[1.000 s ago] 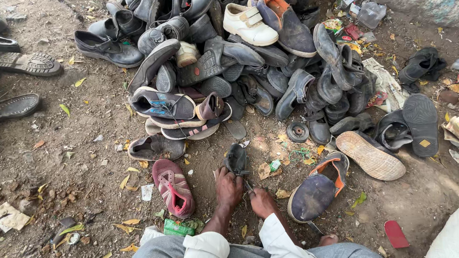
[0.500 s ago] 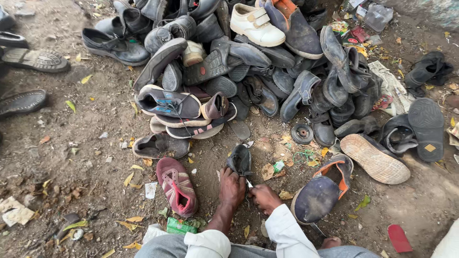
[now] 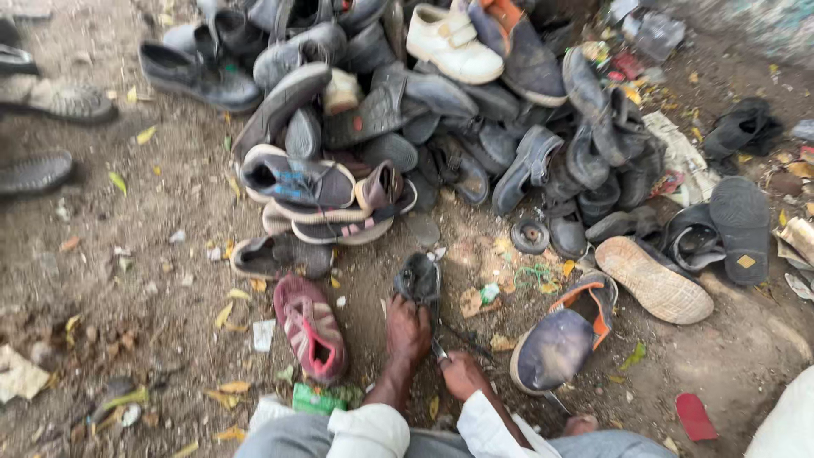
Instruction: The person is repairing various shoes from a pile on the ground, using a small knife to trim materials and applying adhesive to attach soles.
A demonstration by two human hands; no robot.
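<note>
I am pressing my left hand (image 3: 409,329) flat on the heel end of the small dark shoe (image 3: 419,278), as I was a second ago. My right hand (image 3: 460,373), at its five o'clock, is closing around a thin metal tool (image 3: 440,350). Nothing has shifted; the shoe is lying on the dirt ground (image 3: 170,280), at six o'clock of the shoe pile (image 3: 441,110).

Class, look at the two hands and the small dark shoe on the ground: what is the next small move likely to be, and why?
Probably the right hand brings its thin tool up to the dark shoe, since the left hand already presses that shoe to the ground and the tool points toward it.
</note>
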